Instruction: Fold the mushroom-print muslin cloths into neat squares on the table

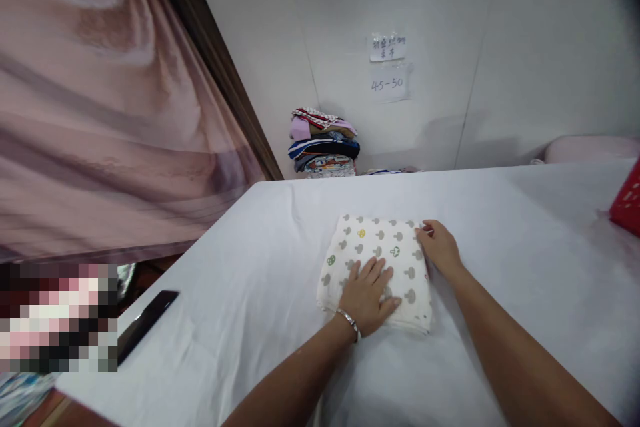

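A folded white cloth printed with grey, green and yellow mushroom shapes lies flat on the white-covered table. My left hand, with a silver bracelet at its wrist, rests palm down on the cloth's near part, its fingers spread. My right hand is at the far right corner of the cloth, thumb and fingertips bent against its edge. Whether those fingertips pinch the fabric or only touch it I cannot tell.
Behind the far table edge stands a stack of folded fabrics. A red basket sits at the right edge. A dark flat phone-like object lies at the left edge. A pink curtain hangs left; paper signs are on the wall.
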The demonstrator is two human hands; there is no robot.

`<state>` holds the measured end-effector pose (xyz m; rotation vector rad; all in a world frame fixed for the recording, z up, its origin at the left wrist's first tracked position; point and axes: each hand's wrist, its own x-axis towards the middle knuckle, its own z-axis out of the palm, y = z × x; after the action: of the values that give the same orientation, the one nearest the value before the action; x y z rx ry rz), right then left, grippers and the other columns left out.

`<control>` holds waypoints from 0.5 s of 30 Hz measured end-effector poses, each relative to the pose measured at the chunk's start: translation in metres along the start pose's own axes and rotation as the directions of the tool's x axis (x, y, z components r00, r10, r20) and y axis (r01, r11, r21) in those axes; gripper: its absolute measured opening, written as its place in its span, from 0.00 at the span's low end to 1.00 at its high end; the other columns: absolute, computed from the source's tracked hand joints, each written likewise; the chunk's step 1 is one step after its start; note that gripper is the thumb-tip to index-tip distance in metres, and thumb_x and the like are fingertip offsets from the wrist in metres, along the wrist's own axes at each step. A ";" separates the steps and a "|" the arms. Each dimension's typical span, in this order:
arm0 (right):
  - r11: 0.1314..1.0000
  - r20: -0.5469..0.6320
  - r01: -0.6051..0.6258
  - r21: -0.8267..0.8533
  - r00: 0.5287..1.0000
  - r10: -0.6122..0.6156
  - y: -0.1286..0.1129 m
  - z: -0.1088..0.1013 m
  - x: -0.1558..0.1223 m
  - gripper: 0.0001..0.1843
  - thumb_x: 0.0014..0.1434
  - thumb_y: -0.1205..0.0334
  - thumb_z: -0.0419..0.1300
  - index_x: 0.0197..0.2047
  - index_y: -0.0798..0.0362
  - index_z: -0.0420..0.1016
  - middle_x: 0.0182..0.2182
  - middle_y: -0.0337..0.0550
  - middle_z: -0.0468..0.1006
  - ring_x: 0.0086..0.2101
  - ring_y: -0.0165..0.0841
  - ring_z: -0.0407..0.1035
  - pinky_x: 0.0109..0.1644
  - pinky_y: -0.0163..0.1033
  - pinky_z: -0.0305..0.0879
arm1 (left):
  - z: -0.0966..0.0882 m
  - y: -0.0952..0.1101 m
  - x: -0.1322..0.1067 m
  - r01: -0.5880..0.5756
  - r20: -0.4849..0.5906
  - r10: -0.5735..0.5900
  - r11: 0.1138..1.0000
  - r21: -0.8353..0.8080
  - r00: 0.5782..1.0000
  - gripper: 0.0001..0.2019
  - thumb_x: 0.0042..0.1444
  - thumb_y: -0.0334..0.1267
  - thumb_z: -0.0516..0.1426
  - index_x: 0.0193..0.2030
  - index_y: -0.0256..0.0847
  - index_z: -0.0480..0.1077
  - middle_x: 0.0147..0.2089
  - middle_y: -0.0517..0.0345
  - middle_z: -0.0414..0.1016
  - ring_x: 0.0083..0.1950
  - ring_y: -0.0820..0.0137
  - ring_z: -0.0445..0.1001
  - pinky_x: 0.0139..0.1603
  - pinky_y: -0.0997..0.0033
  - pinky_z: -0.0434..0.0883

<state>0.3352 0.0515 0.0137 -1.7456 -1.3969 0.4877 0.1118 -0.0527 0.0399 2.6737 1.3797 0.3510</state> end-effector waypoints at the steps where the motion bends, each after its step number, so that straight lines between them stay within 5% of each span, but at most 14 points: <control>1: 0.998 -0.025 0.058 0.000 0.998 -0.058 -0.005 -0.002 -0.002 0.20 0.52 0.51 0.52 0.45 0.53 0.69 0.41 0.47 0.74 0.39 0.37 0.67 0.43 0.42 0.62 | 0.000 0.001 -0.002 0.006 -0.022 -0.006 1.000 -0.005 1.000 0.26 0.59 0.52 0.45 0.61 0.46 0.55 0.65 0.56 0.53 0.66 0.62 0.48 0.65 0.51 0.45; 5: 0.950 0.012 0.308 0.044 0.951 -0.309 -0.031 -0.003 -0.014 0.19 0.55 0.51 0.49 0.45 0.51 0.69 0.47 0.46 0.72 0.45 0.38 0.66 0.44 0.42 0.65 | 0.002 0.006 -0.009 0.036 -0.118 -0.039 0.999 -0.027 0.992 0.21 0.59 0.46 0.46 0.59 0.47 0.58 0.62 0.60 0.60 0.63 0.65 0.53 0.64 0.56 0.48; 9: 0.840 0.298 0.539 -0.066 0.814 -0.499 -0.048 0.012 -0.036 0.25 0.56 0.48 0.48 0.53 0.49 0.65 0.57 0.46 0.64 0.58 0.41 0.54 0.55 0.48 0.58 | 0.003 0.009 -0.013 0.040 -0.151 -0.042 0.999 -0.016 0.988 0.20 0.59 0.46 0.46 0.58 0.46 0.59 0.61 0.60 0.61 0.63 0.66 0.54 0.64 0.57 0.49; 11: 0.756 0.443 0.619 -0.212 0.750 -0.491 -0.048 0.023 -0.048 0.28 0.57 0.46 0.46 0.57 0.50 0.63 0.60 0.47 0.58 0.61 0.43 0.47 0.60 0.52 0.49 | 0.003 0.010 -0.015 0.045 -0.152 -0.045 0.999 -0.003 0.987 0.20 0.60 0.45 0.45 0.58 0.45 0.59 0.61 0.57 0.61 0.63 0.66 0.53 0.64 0.57 0.48; 15: 0.631 0.537 0.666 -0.398 0.727 -0.429 -0.040 0.035 -0.062 0.32 0.59 0.42 0.40 0.60 0.50 0.59 0.63 0.45 0.53 0.62 0.42 0.43 0.62 0.53 0.41 | 0.001 0.009 -0.027 0.024 -0.130 -0.023 1.000 0.009 0.991 0.21 0.60 0.45 0.46 0.58 0.41 0.58 0.62 0.52 0.59 0.65 0.65 0.51 0.64 0.58 0.49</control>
<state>0.2660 0.0084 0.0131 -1.5384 -2.4887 0.0477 0.1036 -0.0798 0.0369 2.6837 1.4503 0.5259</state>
